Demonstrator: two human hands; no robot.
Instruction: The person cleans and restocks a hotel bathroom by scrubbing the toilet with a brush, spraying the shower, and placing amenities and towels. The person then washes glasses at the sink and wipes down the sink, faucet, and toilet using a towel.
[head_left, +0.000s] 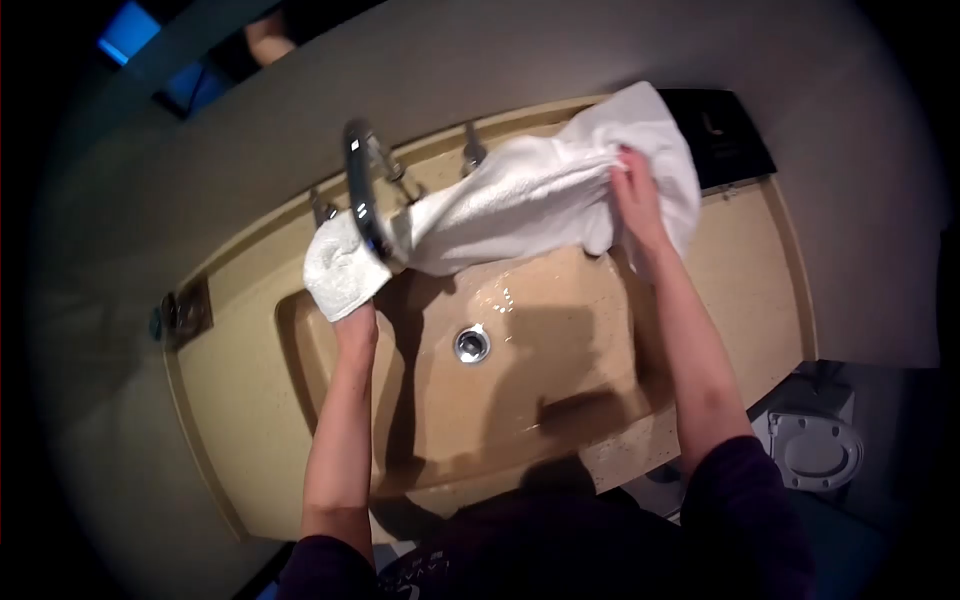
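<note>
A white towel (520, 205) stretches across the back of the beige sink (540, 340), passing behind and under the chrome faucet (362, 190). One end of it covers my left hand (355, 315) beside the faucet, so the fingers there are hidden. At the other end, my right hand (638, 195) lies on the bunched cloth, its fingertips pressed into a fold. The towel's right part spreads over the counter's back edge and hangs around my right wrist. Water drops glisten in the basin near the metal drain (472, 343).
Faucet handles (473, 148) stand along the back rim. A black tray or box (715, 140) sits at the back right, small dark items (185, 308) at the left end. A toilet (815, 450) is at the lower right. A mirror edge runs along the top left.
</note>
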